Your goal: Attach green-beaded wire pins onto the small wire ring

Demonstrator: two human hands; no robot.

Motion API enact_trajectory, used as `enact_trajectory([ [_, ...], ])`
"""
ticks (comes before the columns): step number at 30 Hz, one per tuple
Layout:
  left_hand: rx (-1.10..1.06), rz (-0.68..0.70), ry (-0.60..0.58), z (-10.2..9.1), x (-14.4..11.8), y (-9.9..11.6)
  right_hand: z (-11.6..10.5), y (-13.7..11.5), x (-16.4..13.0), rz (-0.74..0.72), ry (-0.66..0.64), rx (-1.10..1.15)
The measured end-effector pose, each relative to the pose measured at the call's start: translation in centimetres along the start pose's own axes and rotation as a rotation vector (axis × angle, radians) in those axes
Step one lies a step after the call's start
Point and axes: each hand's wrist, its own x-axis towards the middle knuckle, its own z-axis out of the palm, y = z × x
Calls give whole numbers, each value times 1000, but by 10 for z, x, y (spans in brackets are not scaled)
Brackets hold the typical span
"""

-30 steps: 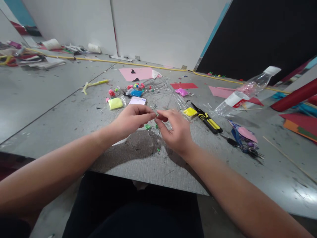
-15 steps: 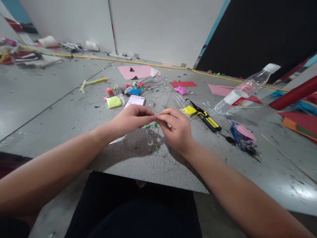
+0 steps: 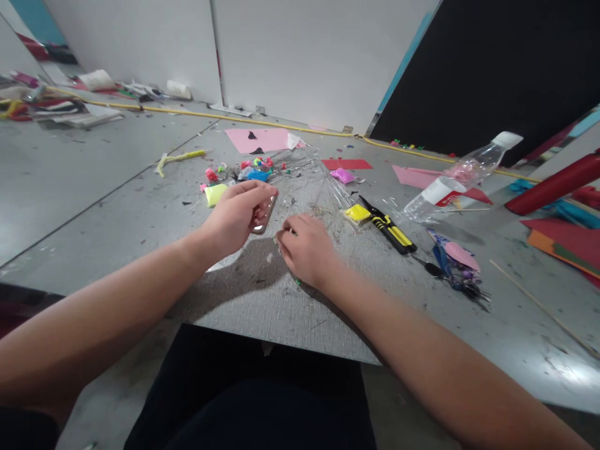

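Observation:
My left hand (image 3: 237, 215) is over the phone (image 3: 268, 215) with its fingers curled. Only the phone's right edge and lower part show, and whether the hand grips it or something smaller is hidden. To the right, my right hand (image 3: 307, 250) is bent low above the table, its fingers closed around a thin wire ring with green bits (image 3: 276, 240). Most of that ring is behind the fingers. A light yellow clay packet (image 3: 215, 195) lies beside my left hand. Beyond my right hand are a bright yellow packet (image 3: 357, 213) and black-and-yellow pliers (image 3: 388, 226).
Small coloured clay pieces (image 3: 210, 174) and a blue packet (image 3: 257, 175) lie behind the phone. Pink paper (image 3: 259, 140), red paper (image 3: 347, 164) and a purple packet (image 3: 343, 175) are farther back. A tilted plastic bottle (image 3: 462, 178) and keys (image 3: 473, 290) are on the right.
My hands have come apart. The left one moved up over the phone, covering its lit screen. The right one moved down and left, over the wire ring that showed below both hands.

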Motion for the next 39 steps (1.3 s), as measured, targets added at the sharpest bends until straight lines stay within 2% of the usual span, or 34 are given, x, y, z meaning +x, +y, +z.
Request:
enact_trajectory([
  [4, -46, 0, 59, -2, 2, 2, -1, -3, 1, -16, -99, -59],
  [7, -73, -4, 70, -4, 2, 3, -3, -3, 0, -27, -123, -54],
  [17, -27, 11, 104, -6, 5, 1, -11, 4, -4, 0, 29, 49],
  [20, 65, -14, 24, -5, 2, -2, -16, 7, -6, 30, 168, 152],
  [24, 309, -94, -255, -1, -5, -5, -20, 9, -11, 57, 345, 298],
  [26, 363, -100, -327, 1, -7, -6, -21, 10, -12, 58, 371, 341],
  [28, 391, -85, -329, 0, -8, -6, -22, 10, -14, 65, 375, 367],
  [33, 614, 10, -326, -4, -7, -4, -22, 12, -14, 39, 409, 444],
  [39, 752, 57, -370, -8, -2, -5, -24, 11, -13, 48, 401, 470],
])
